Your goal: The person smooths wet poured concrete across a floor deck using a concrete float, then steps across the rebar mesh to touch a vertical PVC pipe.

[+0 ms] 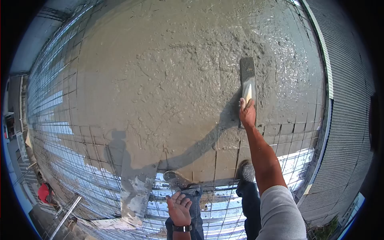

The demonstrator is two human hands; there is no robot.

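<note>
I see right hand (248,114), 3 o'clock, fingers wrapped round float (248,76), likely so it sits flat on concrete (168,84); left hand (180,208), 6 o'clock, fingers loosely spread, maybe for balance.

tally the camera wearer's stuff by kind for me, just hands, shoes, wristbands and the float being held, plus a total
Hands: 2 (left hand, right hand)
Shoes: 2 (left shoe, right shoe)
Wristbands: 1 (dark wristband on the left wrist)
Floats: 1 (long float held in the right hand)
Total: 6
</note>
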